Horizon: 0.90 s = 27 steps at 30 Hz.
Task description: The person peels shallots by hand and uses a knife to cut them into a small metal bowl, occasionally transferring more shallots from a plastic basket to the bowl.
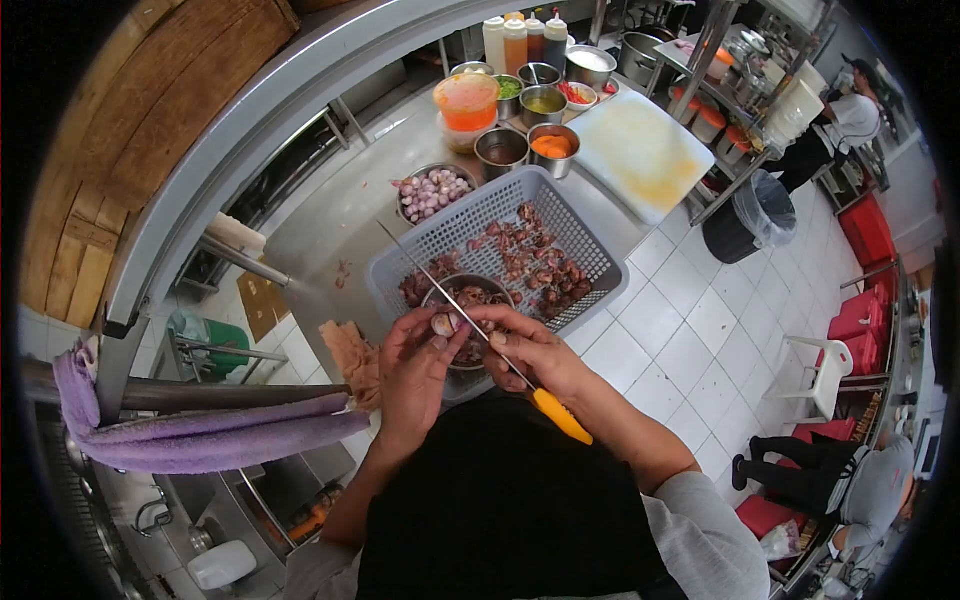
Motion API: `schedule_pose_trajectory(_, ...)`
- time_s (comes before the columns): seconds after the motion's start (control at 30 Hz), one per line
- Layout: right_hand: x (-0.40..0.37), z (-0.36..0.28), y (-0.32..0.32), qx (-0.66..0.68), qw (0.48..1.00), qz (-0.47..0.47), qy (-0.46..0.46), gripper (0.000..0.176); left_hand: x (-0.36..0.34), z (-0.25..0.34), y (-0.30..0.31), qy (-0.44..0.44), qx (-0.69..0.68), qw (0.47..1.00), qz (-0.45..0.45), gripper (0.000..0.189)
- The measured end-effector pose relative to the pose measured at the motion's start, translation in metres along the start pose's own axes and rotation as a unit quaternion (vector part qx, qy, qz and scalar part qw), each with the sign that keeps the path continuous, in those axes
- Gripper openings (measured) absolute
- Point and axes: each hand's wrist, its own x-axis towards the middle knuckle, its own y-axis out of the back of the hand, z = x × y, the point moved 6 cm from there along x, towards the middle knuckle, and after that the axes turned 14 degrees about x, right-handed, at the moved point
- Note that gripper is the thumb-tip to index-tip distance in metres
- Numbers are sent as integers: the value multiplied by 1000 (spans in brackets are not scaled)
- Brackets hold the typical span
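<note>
My left hand (412, 365) is closed around a small shallot (445, 323), with the fingertips pinching it. My right hand (540, 352) grips a knife (562, 416) by its yellow handle, and the long thin blade points up and to the left, passing just beside the shallot. Fingertips of the right hand reach over near the shallot too. Below both hands a metal bowl (513, 294) with dark reddish scraps sits in a grey plastic basket (612, 272). Unpeeled shallots (560, 275) and loose skins lie in the basket. A bowl of peeled shallots (435, 194) stands beyond its left corner.
Metal pots, a tub of orange sauce (467, 100) and squeeze bottles (535, 42) crowd the table's far end. A white cutting board (640, 155) lies right of them. A purple towel (210, 432) hangs on a rail at left. Two other people work at right.
</note>
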Motion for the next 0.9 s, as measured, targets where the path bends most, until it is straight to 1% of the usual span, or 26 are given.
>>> schedule_pose_trajectory(0.03,0,2,2,23,1000,3,-13,45,1,-2,-1,22,-40,999,-8,26)
schedule_pose_trajectory(0.07,1,2,3,22,1000,3,-13,45,2,-4,0,21,-40,999,-8,26)
schedule_pose_trajectory(0.13,1,5,3,52,998,-1,-35,42,4,-14,4,43,-21,999,-26,26)
schedule_pose_trajectory(0.27,2,6,7,69,997,5,-39,42,8,-21,11,37,1,998,-46,27)
schedule_pose_trajectory(0.33,2,-1,22,90,995,28,8,42,9,-23,15,48,15,998,-32,27)
schedule_pose_trajectory(0.4,2,-7,31,80,996,33,16,42,8,-20,16,49,19,998,-25,26)
schedule_pose_trajectory(0.47,-1,-8,42,-41,996,85,6,51,9,-20,18,51,23,998,-18,25)
schedule_pose_trajectory(0.53,-3,-3,47,-63,994,94,-4,54,11,-23,21,60,28,998,-13,25)
schedule_pose_trajectory(0.63,-4,-1,39,-141,985,93,43,58,14,-24,18,84,-2,996,-13,25)
schedule_pose_trajectory(0.67,-6,0,35,-140,985,94,43,58,13,-25,18,85,-1,996,-13,25)
schedule_pose_trajectory(0.73,-8,-3,23,-172,979,58,88,59,10,-25,16,74,-20,997,-20,25)
schedule_pose_trajectory(0.8,-7,2,20,-158,983,45,78,58,10,-24,14,71,-20,997,-26,27)
schedule_pose_trajectory(0.87,-6,-1,9,-267,951,-6,153,56,9,-25,13,69,-21,997,-34,29)
schedule_pose_trajectory(0.9,-8,-3,3,-286,951,6,118,57,8,-26,16,61,-21,998,-24,29)
